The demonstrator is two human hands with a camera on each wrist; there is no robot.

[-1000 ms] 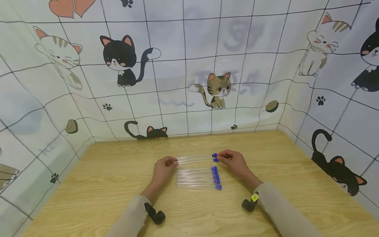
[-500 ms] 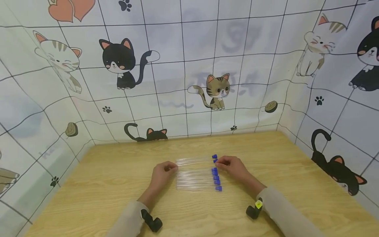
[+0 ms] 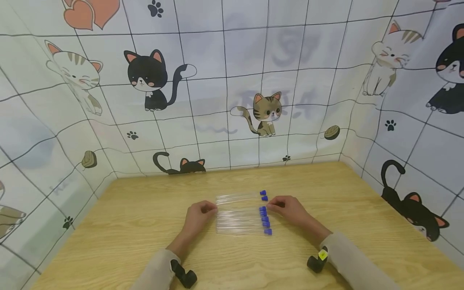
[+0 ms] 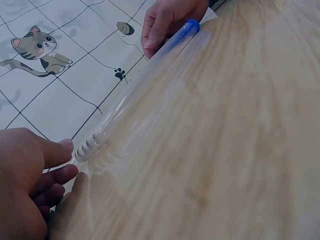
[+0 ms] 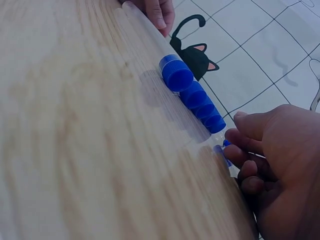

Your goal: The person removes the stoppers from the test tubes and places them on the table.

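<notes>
Clear test tubes with blue caps lie side by side on the wooden table, caps toward the right. At the back is a small group of tubes [image 3: 235,198] with two blue caps [image 3: 264,198]. Closer to me lies a larger group [image 3: 239,222] with several blue caps [image 3: 266,219]. My left hand [image 3: 198,217] has its thumb and index fingertips right at the rounded ends [image 4: 87,150], slightly parted. By the farthest caps of the larger group is my right hand [image 5: 287,155], its thumb and index finger apart beside a cap [image 5: 215,123], other fingers loosely bent.
The wooden table [image 3: 119,225] meets a white cloth [image 3: 210,92] printed with cats and grid lines at the back and sides. A black camera mount [image 3: 185,276] sits at the left sleeve and another mount [image 3: 317,262] at the right sleeve.
Both hands have come toward me, from beside the back tubes to the far edge of the larger group. The right fingers have left the back caps, which stay on the table.
</notes>
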